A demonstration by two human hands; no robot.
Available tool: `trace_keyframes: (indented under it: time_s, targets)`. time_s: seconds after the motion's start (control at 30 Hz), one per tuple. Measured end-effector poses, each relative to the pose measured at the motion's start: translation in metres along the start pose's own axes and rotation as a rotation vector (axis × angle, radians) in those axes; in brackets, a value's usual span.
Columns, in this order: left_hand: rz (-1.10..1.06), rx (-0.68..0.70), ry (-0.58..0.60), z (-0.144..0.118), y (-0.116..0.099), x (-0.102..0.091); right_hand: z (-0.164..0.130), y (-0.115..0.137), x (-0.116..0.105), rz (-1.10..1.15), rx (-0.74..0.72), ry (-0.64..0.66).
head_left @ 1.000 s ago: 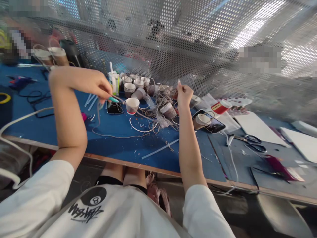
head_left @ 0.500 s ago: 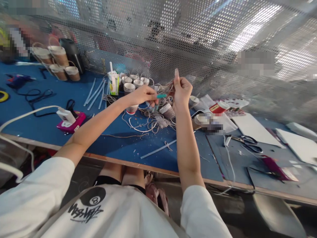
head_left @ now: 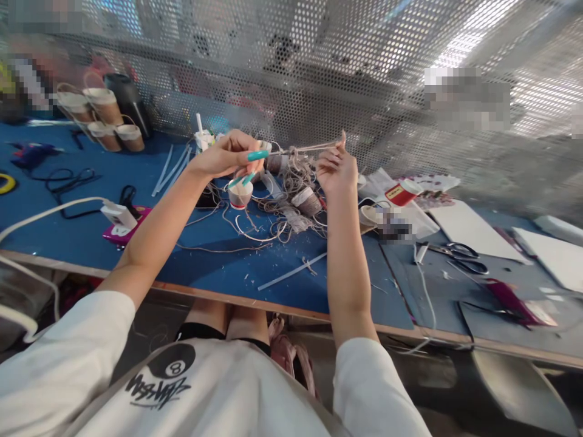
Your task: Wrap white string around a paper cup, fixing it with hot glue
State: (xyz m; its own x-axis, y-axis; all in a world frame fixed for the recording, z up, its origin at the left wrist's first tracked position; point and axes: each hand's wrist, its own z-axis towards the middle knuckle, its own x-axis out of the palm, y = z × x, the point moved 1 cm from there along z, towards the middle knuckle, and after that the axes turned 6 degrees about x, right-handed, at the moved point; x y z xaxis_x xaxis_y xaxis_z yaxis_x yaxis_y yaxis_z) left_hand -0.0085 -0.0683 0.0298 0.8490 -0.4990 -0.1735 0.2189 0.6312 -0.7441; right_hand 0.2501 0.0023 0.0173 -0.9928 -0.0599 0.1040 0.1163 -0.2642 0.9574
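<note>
While I watch remotely, the left hand [head_left: 228,156] and right hand [head_left: 337,170] pinch a length of twine [head_left: 305,147] taut between their fingers above the blue worktop [head_left: 218,267]; the white shirt [head_left: 159,376] shows an 8-ball print, its lettering unreadable.
</note>
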Motion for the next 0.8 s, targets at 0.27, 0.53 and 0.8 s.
trace_keyframes:
  time_s: [0.27,0.53,0.8]
  targets:
    - [-0.164,0.096,-0.060,0.002,-0.006,-0.011,-0.021,0.015,0.012,0.031,0.070,0.240]
    - [-0.436,0.036,-0.263,0.004,-0.005,-0.033,-0.036,0.016,0.007,-0.151,0.218,0.573]
    - [-0.804,0.008,-0.622,0.007,-0.023,-0.010,-0.016,0.014,0.008,0.042,-0.057,0.056]
